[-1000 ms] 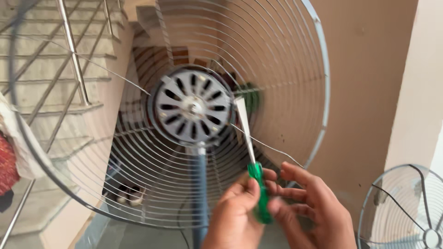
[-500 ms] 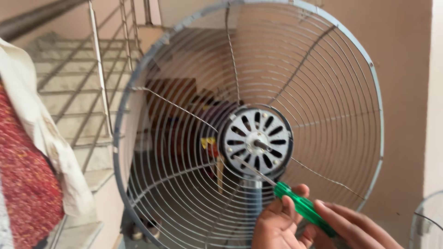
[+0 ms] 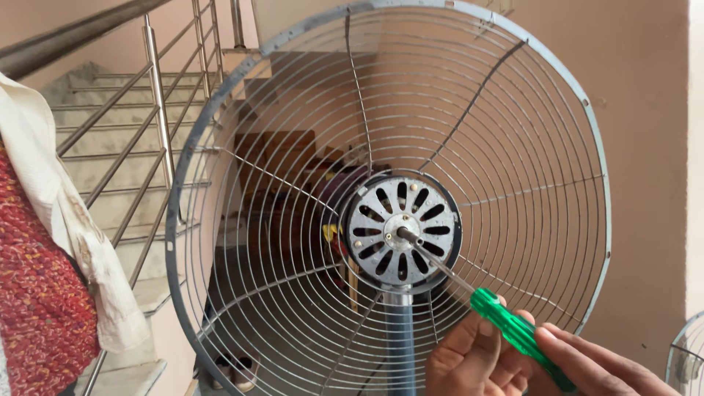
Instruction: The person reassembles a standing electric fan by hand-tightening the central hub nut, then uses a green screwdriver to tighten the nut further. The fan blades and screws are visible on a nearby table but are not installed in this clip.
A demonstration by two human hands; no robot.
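Both hands close together on the green-handled screwdriver [image 3: 513, 330] just below and right of the motor hub [image 3: 402, 231]: the left hand [image 3: 477, 359] pinches the handle's front, the right hand [image 3: 601, 370] wraps its rear. The metal blade slants up to the shaft at the hub's centre, inside the wire fan guard [image 3: 513, 132]. A stair railing [image 3: 158, 125] stands left of the hub.

Landmark: motor housing [image 3: 402, 230], centre of wire guard [image 3: 513, 132], atop stand pole [image 3: 400, 337]. Screwdriver [image 3: 513, 330] lower right of housing, tip near its shaft. Left hand [image 3: 477, 359] and right hand [image 3: 594, 367] on handle, below right. Stair railing [image 3: 158, 117] and stairs [image 3: 110, 183] behind, left. Draped cloth [image 3: 59, 220] far left. Second fan guard [image 3: 686, 359] far lower right.
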